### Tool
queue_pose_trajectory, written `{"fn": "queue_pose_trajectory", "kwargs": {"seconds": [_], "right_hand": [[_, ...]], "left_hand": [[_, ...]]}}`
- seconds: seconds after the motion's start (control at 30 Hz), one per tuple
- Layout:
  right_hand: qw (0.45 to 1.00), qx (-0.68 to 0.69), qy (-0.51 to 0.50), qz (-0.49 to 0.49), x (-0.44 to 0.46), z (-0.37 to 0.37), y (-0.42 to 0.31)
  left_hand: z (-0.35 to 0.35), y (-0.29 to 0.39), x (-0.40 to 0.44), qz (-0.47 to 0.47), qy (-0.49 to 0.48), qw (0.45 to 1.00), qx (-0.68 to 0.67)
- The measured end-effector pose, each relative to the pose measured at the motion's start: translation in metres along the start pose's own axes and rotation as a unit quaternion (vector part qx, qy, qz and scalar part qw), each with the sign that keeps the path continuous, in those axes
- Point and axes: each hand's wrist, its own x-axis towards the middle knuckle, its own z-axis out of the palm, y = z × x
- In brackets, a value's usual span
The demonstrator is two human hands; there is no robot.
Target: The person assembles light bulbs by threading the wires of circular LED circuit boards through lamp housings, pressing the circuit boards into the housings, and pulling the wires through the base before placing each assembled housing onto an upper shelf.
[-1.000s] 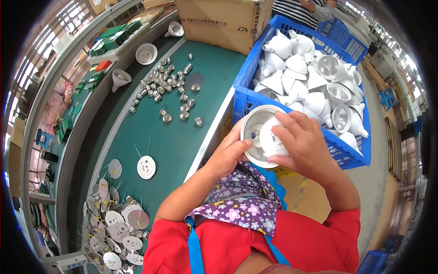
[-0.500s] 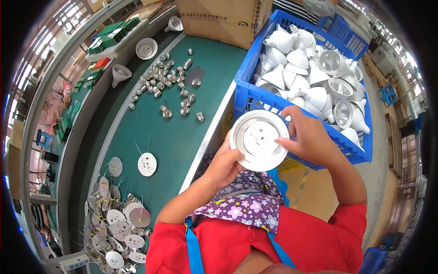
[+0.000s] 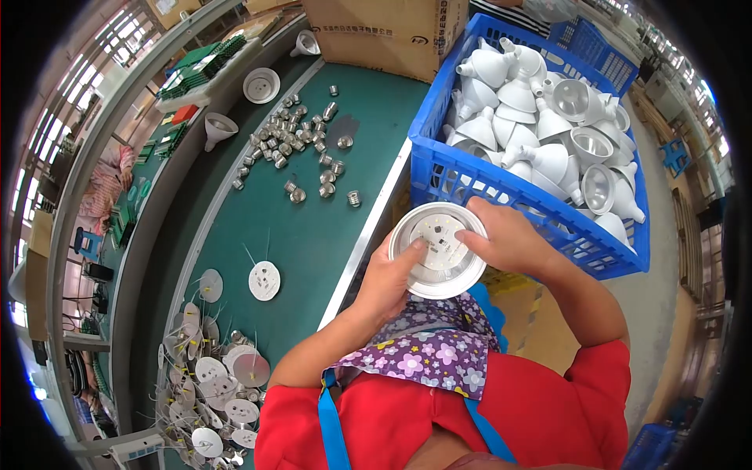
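Note:
In front of the apron, a white cone-shaped bulb housing (image 3: 440,291) is held with its wide open side toward me. A round white LED board (image 3: 443,244) sits inside it, looking slightly tilted. My left hand (image 3: 387,276) is closed on the housing's left rim, its thumb reaching in onto the board. From the right, my right hand (image 3: 507,236) grips the opposite rim, with its thumb also at the board's edge. The fingers behind the housing are hidden.
A blue crate (image 3: 533,200) full of white bulb housings (image 3: 540,160) stands to the right. On the green bench (image 3: 313,243) lie metal screw caps (image 3: 291,135), one wired LED board (image 3: 264,280) and a heap of similar boards (image 3: 211,384). A cardboard box (image 3: 376,35) stands at the back.
My left thumb has moved from the rim onto the LED board, and my right hand has come lower around the rim. The board now looks turned and tilted inside the housing.

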Motion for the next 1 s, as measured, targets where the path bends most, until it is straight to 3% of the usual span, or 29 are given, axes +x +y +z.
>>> {"fn": "queue_pose_trajectory", "kwargs": {"seconds": [0.13, 0.23, 0.63, 0.83, 1.0], "right_hand": [[1.0, -0.013, 0.008, -0.017, 0.001, 0.007, 0.002], [0.999, -0.024, -0.013, -0.04, 0.003, 0.009, -0.001], [0.99, -0.125, 0.013, -0.064, 0.012, 0.019, -0.017], [0.986, -0.138, 0.032, -0.088, 0.009, 0.026, -0.019], [0.983, -0.139, 0.058, -0.106, 0.005, 0.04, -0.022]], "left_hand": [[-0.003, 0.002, -0.004, -0.037, 0.018, 0.999, 0.011], [-0.009, 0.018, -0.007, -0.118, -0.039, 0.992, 0.004], [-0.008, 0.017, 0.003, -0.039, 0.086, 0.984, 0.149], [-0.018, 0.009, 0.01, -0.026, 0.104, 0.981, 0.163], [-0.026, 0.015, 0.009, -0.068, 0.102, 0.974, 0.191]]}}
